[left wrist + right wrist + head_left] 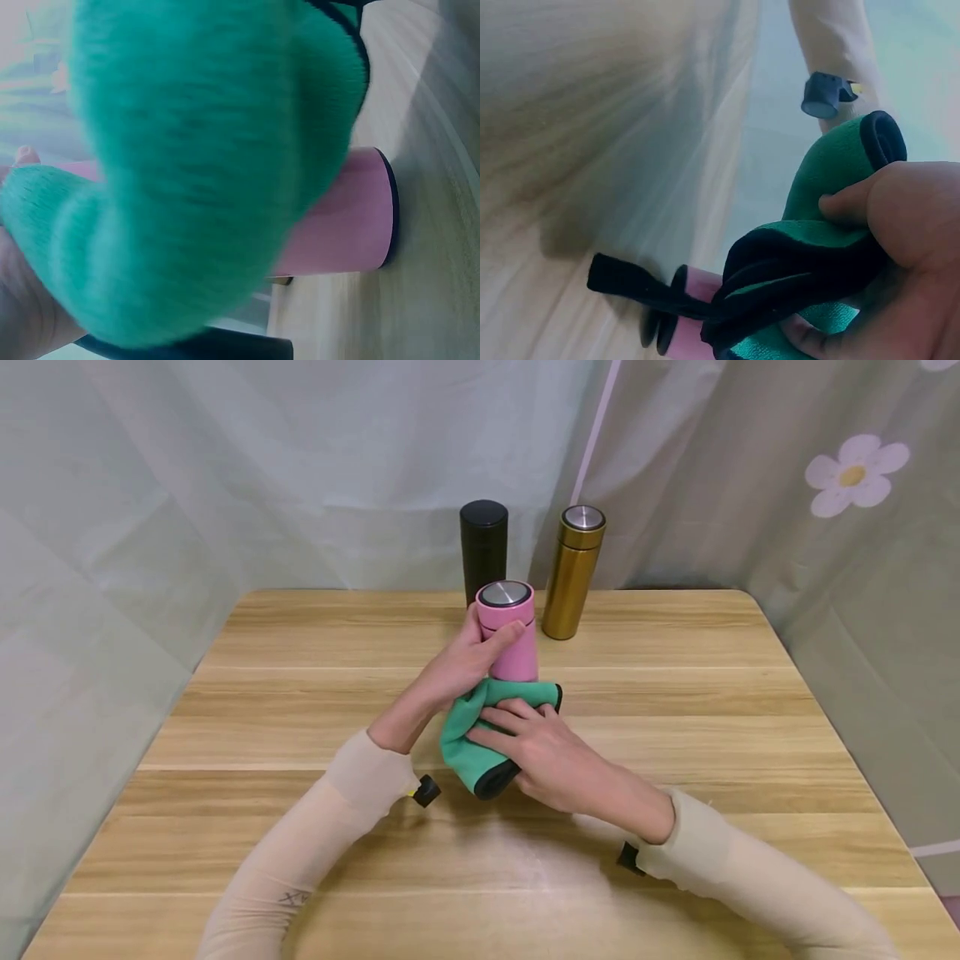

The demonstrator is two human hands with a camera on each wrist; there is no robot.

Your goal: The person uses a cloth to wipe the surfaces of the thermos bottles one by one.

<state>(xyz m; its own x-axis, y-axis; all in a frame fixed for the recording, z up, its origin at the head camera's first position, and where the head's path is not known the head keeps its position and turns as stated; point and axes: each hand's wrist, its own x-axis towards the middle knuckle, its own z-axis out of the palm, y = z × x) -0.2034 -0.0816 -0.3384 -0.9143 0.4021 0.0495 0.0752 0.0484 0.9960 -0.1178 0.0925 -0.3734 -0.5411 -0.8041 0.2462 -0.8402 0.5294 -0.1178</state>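
Note:
A pink thermos bottle (516,656) with a silver-topped lid stands near the middle of the table. My left hand (456,667) grips it around the upper part, thumb across the front just below the lid. Against its lower side my right hand (558,760) holds a folded green cloth (467,756) with black edging, fingers spread over it. In the right wrist view, thumb and fingers of that hand (922,262) pinch the bunched cloth (832,180). The cloth (187,165) hides much of the bottle (345,225) in the left wrist view; its dark base shows close to the tabletop.
Behind the pink bottle stand a black thermos bottle (484,547) and, to its right, a gold thermos bottle (572,585). The wooden table (247,710) ends at a pale curtain (375,460). Small black cameras (426,791) sit at both wrists.

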